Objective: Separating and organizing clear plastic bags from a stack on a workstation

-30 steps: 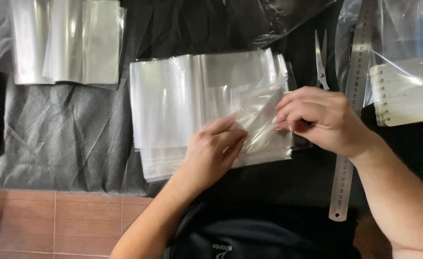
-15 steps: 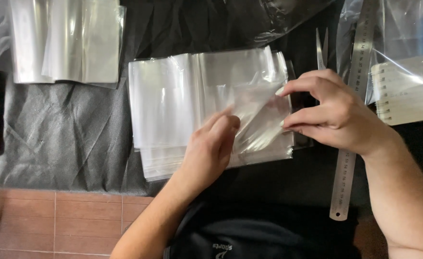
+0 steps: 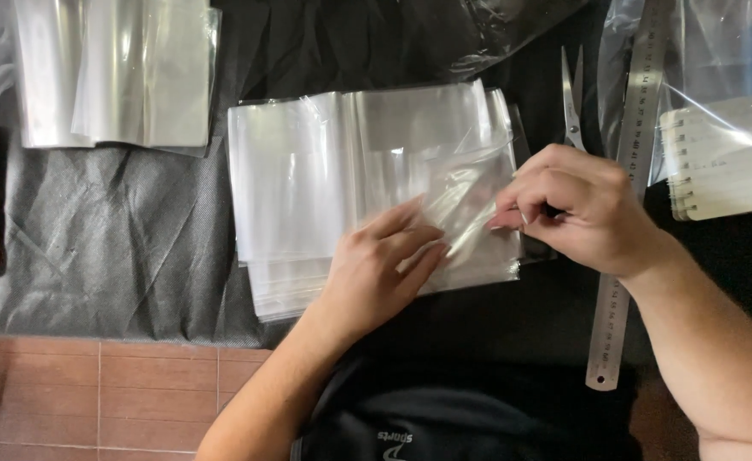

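Note:
A stack of clear plastic bags (image 3: 308, 179) lies on a dark grey cloth (image 3: 120, 248) in the middle. My left hand (image 3: 376, 273) rests flat on the stack's lower right part, fingers pressing one loose clear bag (image 3: 457, 205). My right hand (image 3: 581, 209) pinches the right edge of that same loose bag between thumb and fingers, lifting it slightly off the stack.
A second pile of clear bags (image 3: 116, 72) sits at the top left. Scissors (image 3: 572, 98) and a long metal ruler (image 3: 628, 196) lie to the right, beside a spiral notepad (image 3: 722, 162) under plastic. Reddish floor tiles (image 3: 94, 401) show below the cloth.
My right hand has dropped back from the stack's upper right corner and now pinches the loose bag's edge. My left hand stays flat, its fingers spread a little further right.

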